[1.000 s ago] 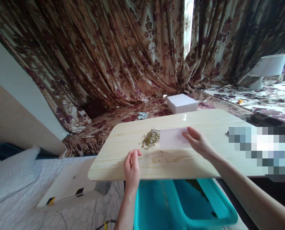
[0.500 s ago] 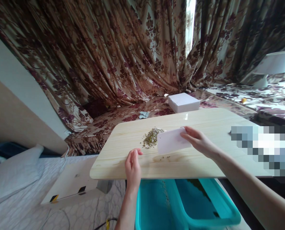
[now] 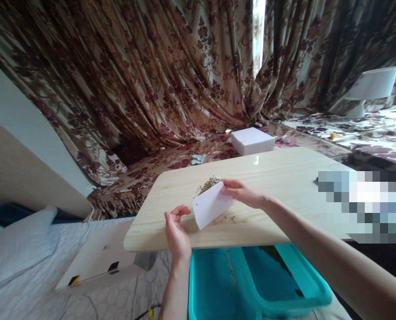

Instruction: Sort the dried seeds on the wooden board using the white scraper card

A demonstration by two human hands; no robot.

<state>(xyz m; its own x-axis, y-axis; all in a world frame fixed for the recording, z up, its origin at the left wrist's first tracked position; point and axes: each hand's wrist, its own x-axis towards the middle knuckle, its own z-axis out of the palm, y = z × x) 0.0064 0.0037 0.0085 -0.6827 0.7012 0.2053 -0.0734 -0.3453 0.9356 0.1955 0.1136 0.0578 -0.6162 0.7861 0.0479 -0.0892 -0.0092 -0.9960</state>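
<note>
A light wooden tabletop [image 3: 284,173] carries a small heap of greenish-yellow dried bits [image 3: 208,183]. My right hand [image 3: 243,193] pinches the top edge of a white plastic card [image 3: 211,205], tilted with one corner down on the wood, just in front of the heap. My left hand [image 3: 175,229] rests at the table's near edge, palm up and fingers curled apart, holding nothing, close to the card's lower corner. A few loose bits [image 3: 230,218] lie to the right of the card.
A teal plastic bin [image 3: 258,289] sits below the table's front edge. A white box [image 3: 252,140] lies beyond the table on patterned fabric [image 3: 171,160], heavy floral curtains [image 3: 158,71] behind. A white flat panel [image 3: 98,258] and bedding [image 3: 14,249] lie at left. A blurred patch covers the table's right.
My right hand has carried the card left and toward me, tilting it onto a corner so it now hides part of the heap. My left hand has turned palm up.
</note>
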